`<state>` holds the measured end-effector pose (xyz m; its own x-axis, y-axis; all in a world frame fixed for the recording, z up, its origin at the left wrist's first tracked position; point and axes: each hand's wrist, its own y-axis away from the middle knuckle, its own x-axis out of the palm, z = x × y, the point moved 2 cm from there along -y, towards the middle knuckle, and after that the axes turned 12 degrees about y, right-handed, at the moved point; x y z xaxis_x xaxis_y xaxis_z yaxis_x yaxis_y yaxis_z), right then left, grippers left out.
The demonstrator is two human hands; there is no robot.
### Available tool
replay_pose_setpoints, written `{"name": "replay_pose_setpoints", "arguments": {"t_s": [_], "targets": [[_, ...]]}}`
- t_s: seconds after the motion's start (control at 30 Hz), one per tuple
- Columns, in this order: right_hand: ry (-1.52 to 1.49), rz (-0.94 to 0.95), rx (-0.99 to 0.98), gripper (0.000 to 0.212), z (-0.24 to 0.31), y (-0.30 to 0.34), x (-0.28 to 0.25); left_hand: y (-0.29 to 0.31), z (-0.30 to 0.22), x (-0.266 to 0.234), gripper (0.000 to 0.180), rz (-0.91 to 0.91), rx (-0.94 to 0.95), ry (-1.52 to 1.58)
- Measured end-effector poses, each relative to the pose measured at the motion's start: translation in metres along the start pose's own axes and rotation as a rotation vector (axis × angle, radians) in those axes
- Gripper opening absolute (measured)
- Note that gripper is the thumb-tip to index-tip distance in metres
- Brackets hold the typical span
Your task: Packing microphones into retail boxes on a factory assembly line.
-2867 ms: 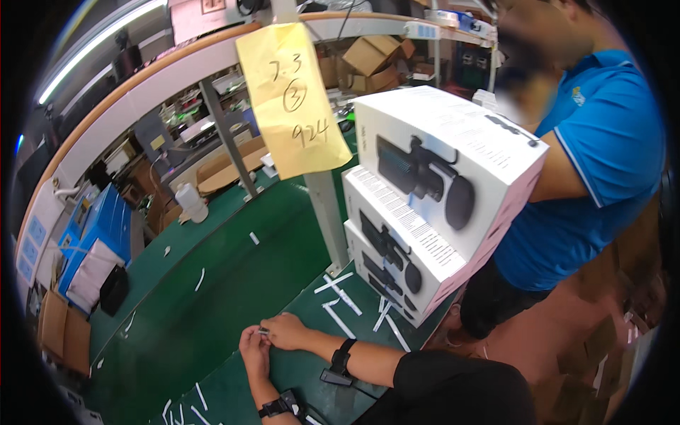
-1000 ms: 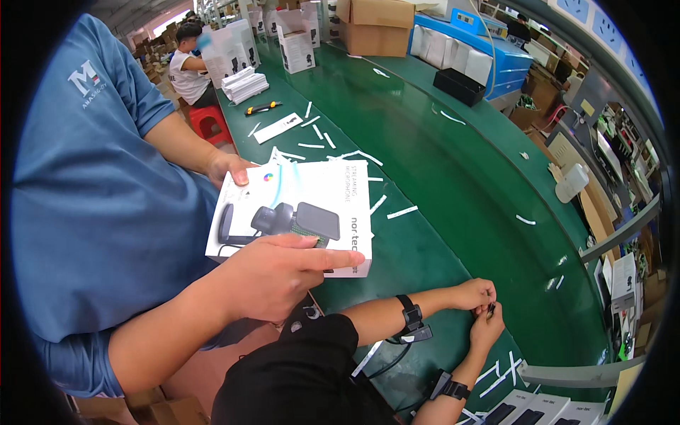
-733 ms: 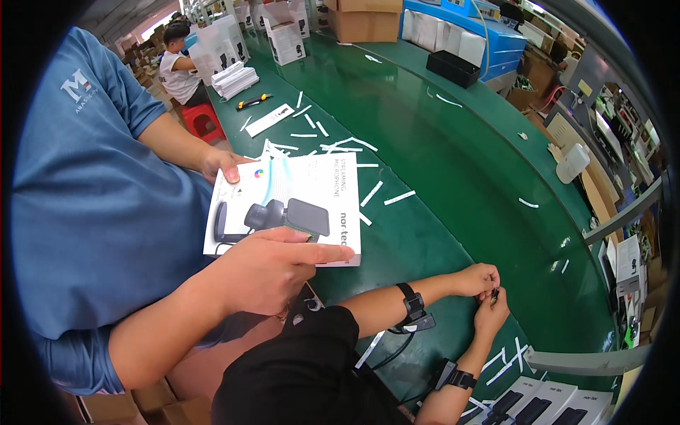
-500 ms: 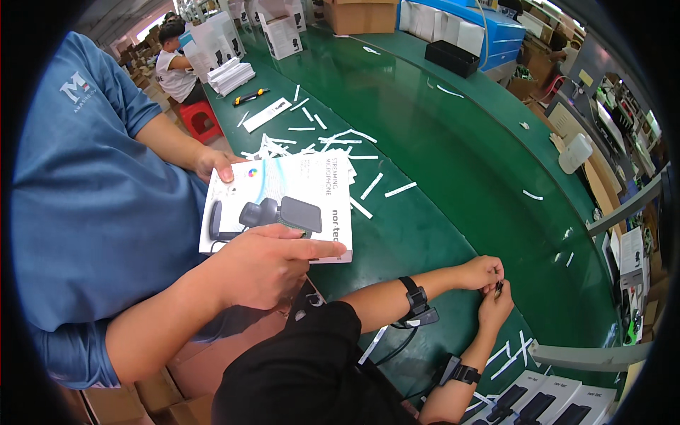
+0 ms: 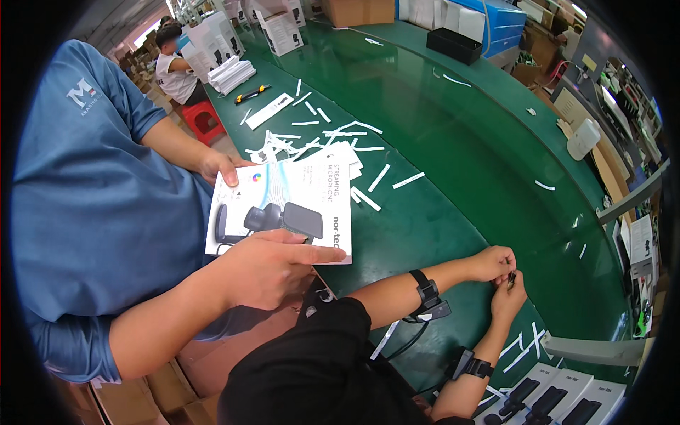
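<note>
My left hand [image 5: 491, 264] and my right hand [image 5: 507, 296] are held close together over the green bench, fingers pinched. A small dark object [image 5: 511, 279] shows between them, gripped in my right fingers. My left fingertips are pressed together against its upper end; its kind is too small to make out. Both my forearms wear black straps with small devices. To the left, a co-worker in a blue shirt holds a flat white microphone box [image 5: 283, 205] with both hands.
White paper strips [image 5: 312, 142] lie scattered on the green bench [image 5: 425, 234], with a yellow-black cutter [image 5: 251, 94] beyond. White product boxes [image 5: 567, 393] stand at the lower right, near a grey metal bar [image 5: 595, 350]. A black tray [image 5: 453, 45] and cardboard box [image 5: 360, 11] sit at the back.
My two hands have shifted slightly to the right in the view, still together at the small dark object. The co-worker keeps holding the white box almost unmoved.
</note>
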<state>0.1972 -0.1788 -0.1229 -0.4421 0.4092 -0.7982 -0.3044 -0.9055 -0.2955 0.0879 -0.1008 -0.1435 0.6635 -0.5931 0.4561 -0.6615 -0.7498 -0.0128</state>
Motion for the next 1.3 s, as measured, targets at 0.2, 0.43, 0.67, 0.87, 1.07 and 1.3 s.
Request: {"name": "replay_pose_setpoints", "arguments": {"t_s": [0.2,0.43,0.67,0.87,1.07,1.3], "targets": [[-0.391,-0.46,0.121,0.021,0.001,-0.002,-0.035,0.004,-0.002,0.008,0.01,0.002,-0.006,0.079],[-0.861,0.598,-0.154,0.059,0.243,0.064,-0.045,0.042,-0.005,-0.043,0.015,-0.146,0.051,-0.009],[-0.719,1.358,0.151,0.091,0.283,0.044,0.015,0.353,-0.243,-0.023,0.027,-0.342,-0.059,2.921],[-1.028,1.514,0.343,0.066,0.285,0.061,0.059,0.362,-0.257,-0.017,0.025,-0.47,0.241,3.844],[-1.015,1.268,0.283,0.062,0.287,0.064,0.053,0.356,-0.218,-0.054,0.022,-0.254,-0.033,3.538],[-0.859,0.873,0.029,0.081,0.3,0.029,-0.007,0.329,-0.259,-0.022,0.032,-0.137,-0.39,3.902]]}}
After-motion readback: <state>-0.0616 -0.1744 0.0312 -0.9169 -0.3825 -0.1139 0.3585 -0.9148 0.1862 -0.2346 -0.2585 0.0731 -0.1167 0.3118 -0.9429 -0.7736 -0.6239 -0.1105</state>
